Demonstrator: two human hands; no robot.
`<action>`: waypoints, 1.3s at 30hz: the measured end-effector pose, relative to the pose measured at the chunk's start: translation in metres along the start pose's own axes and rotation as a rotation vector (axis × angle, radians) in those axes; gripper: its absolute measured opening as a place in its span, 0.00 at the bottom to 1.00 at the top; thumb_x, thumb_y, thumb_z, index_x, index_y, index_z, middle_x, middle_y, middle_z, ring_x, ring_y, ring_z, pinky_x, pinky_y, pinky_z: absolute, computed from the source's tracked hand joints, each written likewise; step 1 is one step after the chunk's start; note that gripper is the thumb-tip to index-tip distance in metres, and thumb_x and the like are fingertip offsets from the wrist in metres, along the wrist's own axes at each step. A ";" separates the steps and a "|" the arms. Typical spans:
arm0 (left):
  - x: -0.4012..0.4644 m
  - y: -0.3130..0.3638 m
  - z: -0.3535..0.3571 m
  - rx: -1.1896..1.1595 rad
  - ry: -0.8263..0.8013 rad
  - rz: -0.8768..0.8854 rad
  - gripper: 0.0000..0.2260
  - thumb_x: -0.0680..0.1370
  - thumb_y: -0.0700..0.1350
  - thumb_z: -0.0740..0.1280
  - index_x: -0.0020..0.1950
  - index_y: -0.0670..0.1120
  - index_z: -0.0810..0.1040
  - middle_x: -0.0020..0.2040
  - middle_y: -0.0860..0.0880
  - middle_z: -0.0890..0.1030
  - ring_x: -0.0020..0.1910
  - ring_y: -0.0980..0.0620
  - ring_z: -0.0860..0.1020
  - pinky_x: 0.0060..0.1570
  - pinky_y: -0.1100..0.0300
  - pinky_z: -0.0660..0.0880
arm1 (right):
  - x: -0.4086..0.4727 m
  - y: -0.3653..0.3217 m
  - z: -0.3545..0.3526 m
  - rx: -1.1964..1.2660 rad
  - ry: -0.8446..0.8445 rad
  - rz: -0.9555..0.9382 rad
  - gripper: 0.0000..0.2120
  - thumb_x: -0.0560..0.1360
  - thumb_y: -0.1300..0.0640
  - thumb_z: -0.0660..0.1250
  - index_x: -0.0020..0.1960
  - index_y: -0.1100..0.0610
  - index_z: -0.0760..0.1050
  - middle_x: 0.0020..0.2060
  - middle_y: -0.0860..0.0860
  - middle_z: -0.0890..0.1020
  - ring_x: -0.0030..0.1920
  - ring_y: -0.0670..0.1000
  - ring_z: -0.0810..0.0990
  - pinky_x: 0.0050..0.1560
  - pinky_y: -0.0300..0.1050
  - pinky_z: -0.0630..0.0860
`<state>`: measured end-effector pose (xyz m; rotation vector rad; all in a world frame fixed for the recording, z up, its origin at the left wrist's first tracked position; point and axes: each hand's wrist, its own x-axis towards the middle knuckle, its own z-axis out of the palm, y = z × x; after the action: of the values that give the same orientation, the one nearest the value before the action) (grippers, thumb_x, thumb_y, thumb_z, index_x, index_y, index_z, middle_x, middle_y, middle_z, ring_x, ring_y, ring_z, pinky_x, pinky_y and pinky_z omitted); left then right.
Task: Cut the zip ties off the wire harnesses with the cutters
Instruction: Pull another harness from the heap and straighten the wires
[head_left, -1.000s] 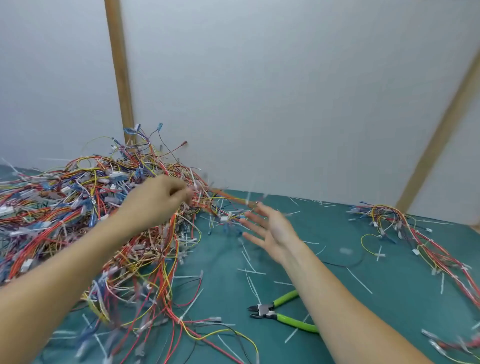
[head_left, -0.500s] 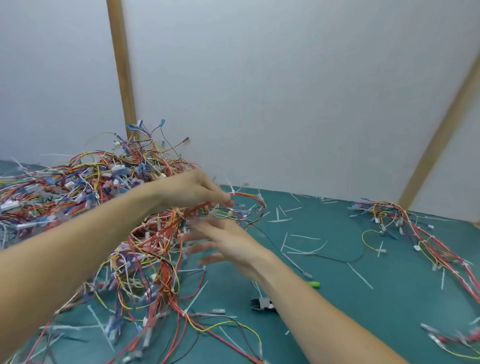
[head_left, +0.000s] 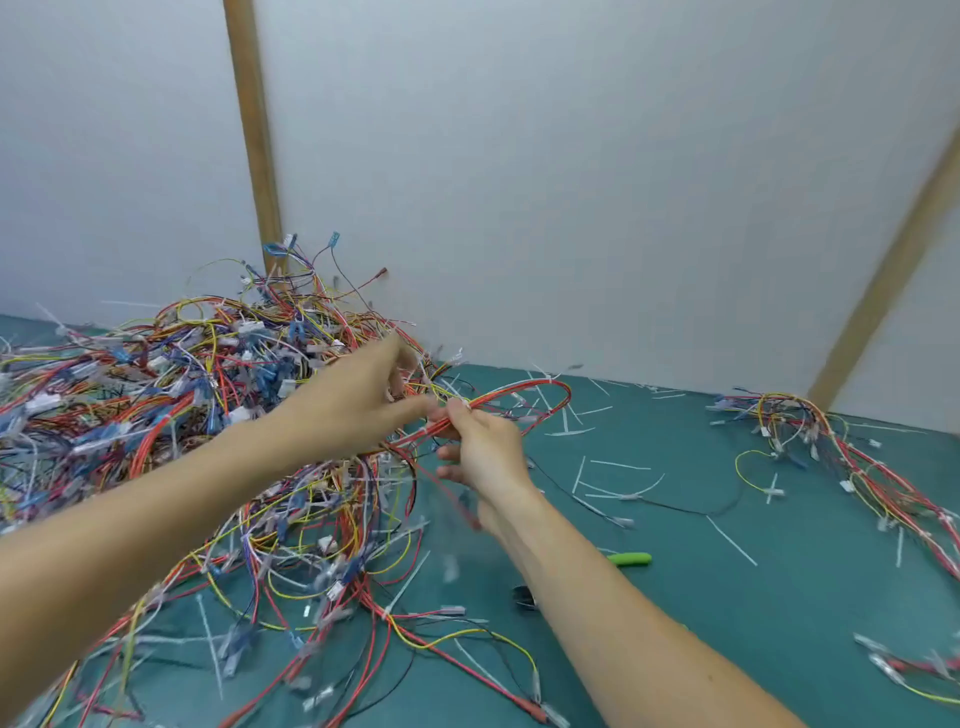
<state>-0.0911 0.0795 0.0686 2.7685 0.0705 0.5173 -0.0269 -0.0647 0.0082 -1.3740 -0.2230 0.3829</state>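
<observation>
Since the earlier frames the right hand has left the open worktop and closed on a red wire loop. Its grip pinches the loop, while the left hand holds wires at the edge of the big tangled pile. This looks like the step of picking out one harness. The cutters lie unused under the right forearm, so next the right hand likely needs to fetch them.
</observation>
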 end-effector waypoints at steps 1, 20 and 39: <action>-0.005 -0.008 0.001 0.013 -0.126 -0.030 0.16 0.75 0.64 0.68 0.54 0.54 0.77 0.45 0.57 0.81 0.43 0.60 0.78 0.43 0.57 0.74 | 0.002 0.001 -0.005 0.006 -0.007 0.023 0.12 0.84 0.54 0.64 0.46 0.58 0.81 0.37 0.51 0.81 0.24 0.42 0.75 0.25 0.37 0.75; 0.005 -0.140 -0.105 0.697 -0.027 0.070 0.24 0.73 0.71 0.57 0.36 0.56 0.82 0.33 0.56 0.80 0.41 0.50 0.81 0.45 0.53 0.79 | 0.028 0.009 -0.018 0.078 0.290 0.038 0.18 0.86 0.55 0.56 0.38 0.56 0.69 0.30 0.54 0.73 0.33 0.56 0.79 0.33 0.50 0.80; 0.052 0.018 -0.010 0.740 -0.523 0.197 0.13 0.83 0.56 0.62 0.52 0.49 0.80 0.49 0.49 0.83 0.48 0.46 0.81 0.41 0.58 0.73 | -0.002 -0.015 -0.046 -0.322 0.190 -0.047 0.26 0.78 0.46 0.61 0.24 0.54 0.78 0.26 0.51 0.83 0.35 0.57 0.86 0.48 0.61 0.85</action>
<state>-0.0463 0.0706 0.1011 3.5554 -0.1677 -0.2776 -0.0097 -0.1094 0.0140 -1.7081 -0.1636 0.1791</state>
